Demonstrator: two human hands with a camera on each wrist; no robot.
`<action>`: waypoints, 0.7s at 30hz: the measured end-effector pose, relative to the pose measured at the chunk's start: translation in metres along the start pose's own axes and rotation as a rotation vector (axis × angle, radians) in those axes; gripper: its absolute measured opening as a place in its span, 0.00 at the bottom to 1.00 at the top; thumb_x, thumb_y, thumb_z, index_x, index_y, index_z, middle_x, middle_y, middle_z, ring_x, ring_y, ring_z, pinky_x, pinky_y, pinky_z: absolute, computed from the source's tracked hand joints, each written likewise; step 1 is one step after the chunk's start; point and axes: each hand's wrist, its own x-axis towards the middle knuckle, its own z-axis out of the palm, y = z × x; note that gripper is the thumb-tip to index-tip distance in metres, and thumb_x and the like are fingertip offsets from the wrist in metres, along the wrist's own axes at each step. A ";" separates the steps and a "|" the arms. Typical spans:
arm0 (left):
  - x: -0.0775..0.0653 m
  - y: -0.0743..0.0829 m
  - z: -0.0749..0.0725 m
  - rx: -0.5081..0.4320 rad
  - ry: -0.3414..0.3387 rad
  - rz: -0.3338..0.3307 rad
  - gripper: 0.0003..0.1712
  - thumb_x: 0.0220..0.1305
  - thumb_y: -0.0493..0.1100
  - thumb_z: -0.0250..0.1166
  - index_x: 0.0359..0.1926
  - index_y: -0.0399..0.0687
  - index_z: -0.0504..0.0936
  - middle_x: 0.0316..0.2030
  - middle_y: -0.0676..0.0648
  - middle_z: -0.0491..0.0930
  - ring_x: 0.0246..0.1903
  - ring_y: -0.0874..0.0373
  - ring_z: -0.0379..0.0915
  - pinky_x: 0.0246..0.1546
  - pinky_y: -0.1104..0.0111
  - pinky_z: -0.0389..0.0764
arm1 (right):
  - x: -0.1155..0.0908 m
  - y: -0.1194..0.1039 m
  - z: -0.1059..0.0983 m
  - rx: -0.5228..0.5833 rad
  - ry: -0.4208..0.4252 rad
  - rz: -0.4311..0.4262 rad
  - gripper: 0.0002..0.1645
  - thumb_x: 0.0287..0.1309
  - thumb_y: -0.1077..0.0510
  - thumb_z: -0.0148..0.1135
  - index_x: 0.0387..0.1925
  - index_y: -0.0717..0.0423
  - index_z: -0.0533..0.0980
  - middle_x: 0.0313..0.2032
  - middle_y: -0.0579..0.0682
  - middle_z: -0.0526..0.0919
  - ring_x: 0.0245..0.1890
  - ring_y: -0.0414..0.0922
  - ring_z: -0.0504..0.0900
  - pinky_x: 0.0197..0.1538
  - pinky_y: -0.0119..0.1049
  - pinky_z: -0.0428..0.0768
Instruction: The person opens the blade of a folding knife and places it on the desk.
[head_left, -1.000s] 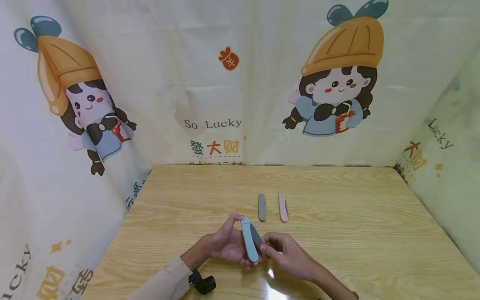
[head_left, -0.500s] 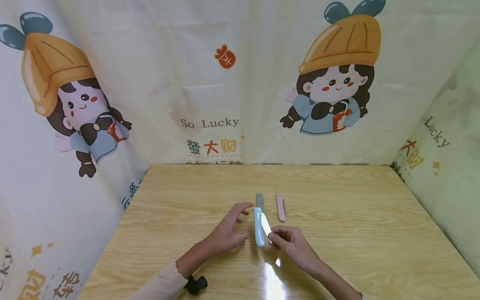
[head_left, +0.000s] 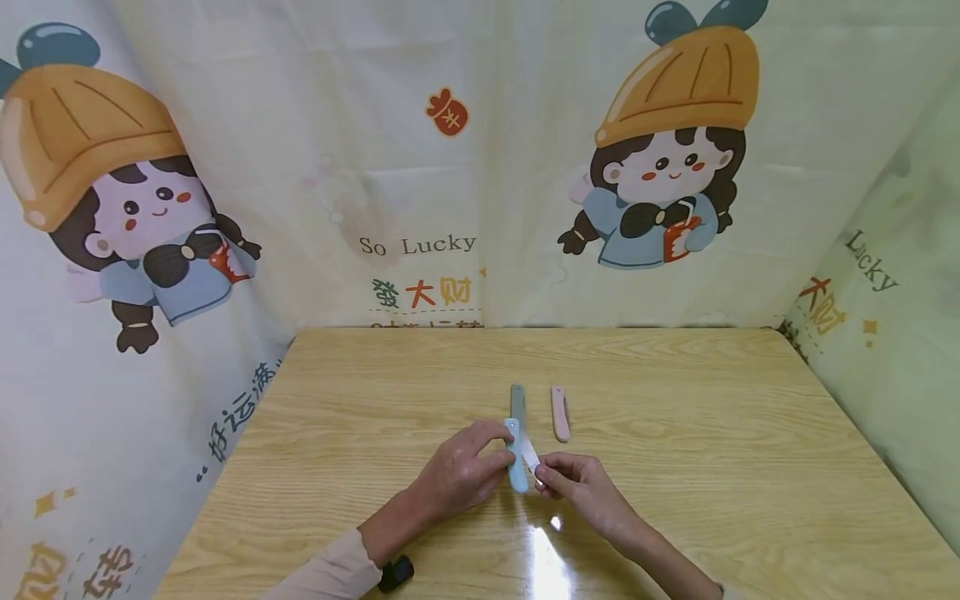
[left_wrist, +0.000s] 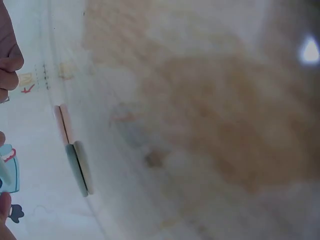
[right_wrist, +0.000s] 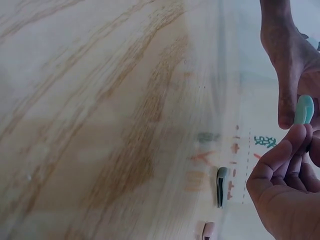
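Note:
A folding knife [head_left: 516, 468] with a light blue handle is partly unfolded, held up over the near middle of the table. My left hand [head_left: 461, 471] grips its handle from the left, thumb and fingers on it. With the thumb and fingertips, my right hand [head_left: 588, 498] pinches the pale blade [head_left: 529, 454] near its tip. In the right wrist view the blue handle [right_wrist: 304, 109] shows end-on between both hands. The left wrist view catches only parts of the hands at its left edge.
Beyond the hands, a grey-green folding knife [head_left: 517, 402] and a pink folding knife [head_left: 560, 414] lie folded on the wooden table [head_left: 675, 417]. The held knife partly covers the grey-green one. A printed curtain [head_left: 525, 167] closes off the back and sides.
My left hand first cradled the handle, then came off it with fingers spread while the right kept the blade. Now the left holds the handle again, from above.

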 end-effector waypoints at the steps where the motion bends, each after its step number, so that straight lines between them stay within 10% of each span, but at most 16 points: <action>1: 0.000 0.000 0.000 0.002 0.004 -0.003 0.11 0.53 0.32 0.77 0.38 0.45 0.86 0.50 0.44 0.78 0.52 0.53 0.76 0.57 0.66 0.76 | 0.000 0.000 0.000 0.000 -0.005 -0.002 0.21 0.75 0.58 0.57 0.51 0.76 0.77 0.36 0.53 0.82 0.37 0.43 0.80 0.47 0.39 0.82; 14: -0.002 0.004 -0.001 -0.223 0.042 -0.147 0.16 0.54 0.31 0.77 0.44 0.44 0.85 0.50 0.49 0.82 0.53 0.57 0.77 0.55 0.69 0.77 | -0.003 -0.003 -0.003 0.029 -0.047 -0.026 0.24 0.79 0.54 0.50 0.51 0.75 0.77 0.38 0.54 0.83 0.39 0.45 0.81 0.49 0.41 0.81; 21: 0.003 0.018 -0.003 -0.673 0.022 -0.566 0.10 0.65 0.36 0.71 0.46 0.47 0.84 0.41 0.52 0.86 0.39 0.61 0.83 0.39 0.65 0.84 | -0.002 -0.001 -0.001 0.052 0.024 -0.046 0.19 0.78 0.56 0.51 0.50 0.72 0.70 0.44 0.60 0.81 0.41 0.50 0.82 0.43 0.40 0.82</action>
